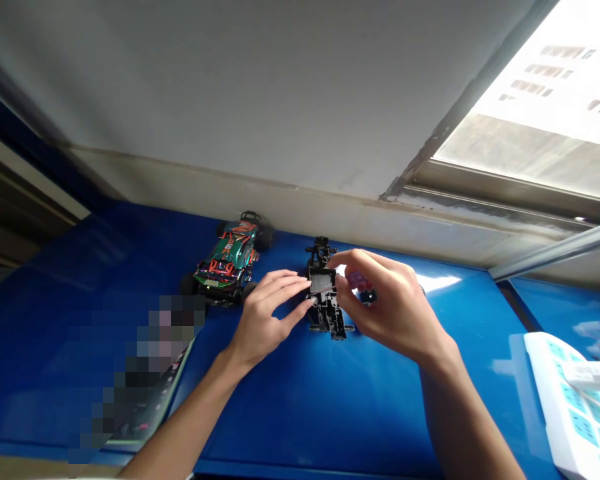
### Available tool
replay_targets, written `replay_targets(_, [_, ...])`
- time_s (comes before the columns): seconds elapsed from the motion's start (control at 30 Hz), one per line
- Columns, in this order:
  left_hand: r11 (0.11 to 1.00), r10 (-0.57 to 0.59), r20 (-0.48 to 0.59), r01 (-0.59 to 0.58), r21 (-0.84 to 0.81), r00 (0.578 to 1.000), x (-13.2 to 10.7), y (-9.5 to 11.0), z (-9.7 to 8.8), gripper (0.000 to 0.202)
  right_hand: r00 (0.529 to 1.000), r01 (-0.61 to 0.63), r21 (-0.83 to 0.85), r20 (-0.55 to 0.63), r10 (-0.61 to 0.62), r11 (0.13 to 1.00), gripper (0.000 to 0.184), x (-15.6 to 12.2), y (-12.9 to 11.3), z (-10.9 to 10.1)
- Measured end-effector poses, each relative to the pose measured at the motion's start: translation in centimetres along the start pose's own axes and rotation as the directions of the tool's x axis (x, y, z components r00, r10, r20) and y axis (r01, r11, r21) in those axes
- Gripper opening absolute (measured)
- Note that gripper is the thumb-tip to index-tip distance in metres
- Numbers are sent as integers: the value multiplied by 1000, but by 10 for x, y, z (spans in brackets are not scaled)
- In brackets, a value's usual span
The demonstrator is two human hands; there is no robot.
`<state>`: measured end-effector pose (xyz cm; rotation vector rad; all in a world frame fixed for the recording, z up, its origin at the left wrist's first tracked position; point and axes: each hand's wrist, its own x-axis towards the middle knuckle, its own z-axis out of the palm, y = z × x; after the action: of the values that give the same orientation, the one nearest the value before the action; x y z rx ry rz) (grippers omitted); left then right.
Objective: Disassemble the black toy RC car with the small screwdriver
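Note:
A black plastic toy car chassis, with a rectangular recess in its middle, lies on the blue table between my hands. My left hand grips its left side, with the thumb and fingertips pressed to the edge. Curled around the opposite side is my right hand, its thumb and index finger at the right edge of the recess. Part of a small dark piece shows behind the right fingers, mostly hidden. To the left of my left hand stands a green and orange toy car on black wheels.
The blue table runs along a pale wall. A white power strip with a plug lies at the right edge. At the left front is a flat dark item, partly pixelated. A bright window is at upper right.

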<state>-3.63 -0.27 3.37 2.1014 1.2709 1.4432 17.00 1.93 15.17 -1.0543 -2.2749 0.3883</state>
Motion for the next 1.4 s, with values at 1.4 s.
replay_targets(1.4, [960, 43, 77, -63, 274, 996, -11, -9, -2, 39, 1000, -26, -2, -13, 26, 1000, 18, 1, 7, -4])
